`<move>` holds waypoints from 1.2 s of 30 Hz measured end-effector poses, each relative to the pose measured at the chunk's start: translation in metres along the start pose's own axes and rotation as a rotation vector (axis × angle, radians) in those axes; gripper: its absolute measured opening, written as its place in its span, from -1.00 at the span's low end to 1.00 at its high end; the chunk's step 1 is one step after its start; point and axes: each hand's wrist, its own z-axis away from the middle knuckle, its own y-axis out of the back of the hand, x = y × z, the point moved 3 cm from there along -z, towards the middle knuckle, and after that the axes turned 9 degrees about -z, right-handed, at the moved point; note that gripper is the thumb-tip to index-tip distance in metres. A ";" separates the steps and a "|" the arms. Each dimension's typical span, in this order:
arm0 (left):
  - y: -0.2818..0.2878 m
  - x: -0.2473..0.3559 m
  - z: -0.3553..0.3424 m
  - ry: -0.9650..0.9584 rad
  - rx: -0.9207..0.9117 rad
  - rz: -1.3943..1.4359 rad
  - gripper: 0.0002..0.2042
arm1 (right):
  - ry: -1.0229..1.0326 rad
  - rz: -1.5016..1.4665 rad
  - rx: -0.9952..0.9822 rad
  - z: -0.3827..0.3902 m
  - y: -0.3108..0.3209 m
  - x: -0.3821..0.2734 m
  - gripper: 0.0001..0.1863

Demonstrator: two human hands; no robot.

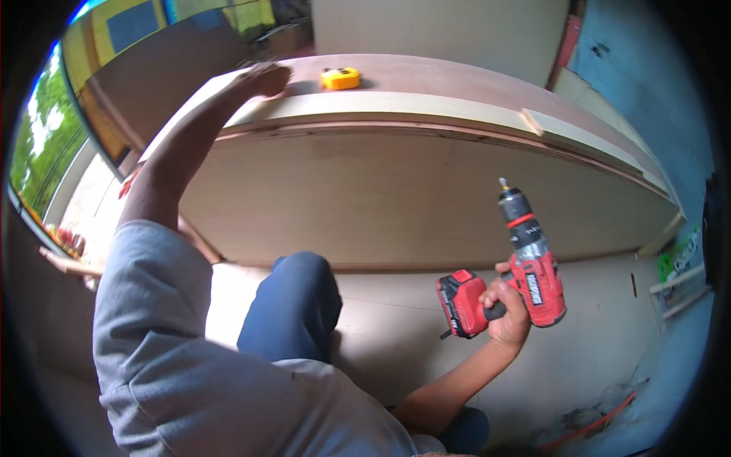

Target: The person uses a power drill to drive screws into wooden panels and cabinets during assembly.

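My right hand (506, 305) grips the handle of a red and black cordless drill (525, 266), its bit pointing up toward the upright plywood panel (426, 206). My left hand (266, 78) reaches far up and rests closed on the top face of the wooden frame (426, 76), beside a pale wooden strip (396, 103) along its upper edge. A yellow tape measure (339, 78) lies on that top face just right of my left hand. My knee in blue trousers (293, 305) sits between the two arms.
A flat plywood sheet (594, 335) lies under the upright panel. Loose wood strips (678, 289) and a green object (670, 263) sit at the right. A red cord (594, 423) trails at lower right. A window with greenery (42, 145) is at left.
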 end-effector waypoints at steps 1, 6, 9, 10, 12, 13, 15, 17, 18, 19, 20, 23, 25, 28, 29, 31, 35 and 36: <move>-0.008 0.002 -0.003 -0.069 0.016 0.059 -0.80 | -0.008 0.002 0.022 0.000 0.000 0.000 -0.59; 0.053 0.039 0.016 0.256 0.066 0.094 -0.57 | 0.031 0.013 0.068 0.001 0.005 -0.002 -0.63; 0.107 0.087 0.036 -0.019 0.486 0.282 -0.50 | 0.035 -0.009 0.084 0.001 0.010 0.000 -0.64; 0.126 0.121 0.040 -0.166 0.538 0.390 -0.44 | 0.033 -0.019 0.087 0.003 0.016 0.001 -0.64; 0.144 0.186 0.038 -0.367 0.642 0.435 -0.32 | -0.038 -0.154 0.142 0.012 0.033 0.010 -0.65; 0.157 0.195 0.037 -0.396 0.675 0.458 -0.32 | -0.057 -0.191 0.124 0.007 0.032 0.020 -0.66; 0.167 0.215 0.027 -0.287 0.002 0.341 -0.20 | -0.062 -0.202 0.107 0.003 0.029 0.027 -0.65; 0.175 0.187 0.039 -0.266 0.065 0.427 -0.07 | 0.049 -0.129 0.036 -0.004 0.017 0.021 -0.68; 0.163 0.199 0.028 -0.325 0.075 0.466 -0.07 | 0.087 -0.107 0.058 0.002 0.022 0.020 -0.69; 0.152 0.212 0.019 -0.370 0.127 0.510 0.00 | 0.100 -0.102 0.115 0.010 0.027 0.018 -0.71; 0.152 0.212 0.017 -0.380 0.169 0.523 0.08 | 0.101 -0.100 0.137 0.012 0.028 0.015 -0.71; 0.167 0.232 0.007 -0.409 0.232 0.482 0.21 | 0.084 -0.207 0.166 0.015 0.020 0.001 -0.72; 0.190 0.240 -0.003 -0.497 0.111 0.472 0.14 | 0.066 -0.176 0.221 0.009 0.002 -0.018 -0.71; 0.146 0.238 -0.039 -0.438 0.152 0.584 0.02 | 0.025 -0.136 0.283 -0.003 -0.021 -0.053 -0.67; 0.140 0.236 -0.035 -0.430 0.198 0.619 -0.10 | -0.015 -0.182 0.303 -0.005 -0.027 -0.054 -0.67; 0.145 0.233 -0.037 -0.352 0.127 0.769 -0.13 | -0.035 -0.220 0.332 -0.012 -0.045 -0.072 -0.66; 0.109 0.233 -0.056 -0.306 0.062 0.939 -0.09 | -0.107 -0.005 0.519 -0.027 -0.096 -0.121 -0.61; 0.091 0.229 -0.042 -0.258 0.017 0.954 -0.08 | -0.151 -0.053 0.519 -0.026 -0.095 -0.110 -0.62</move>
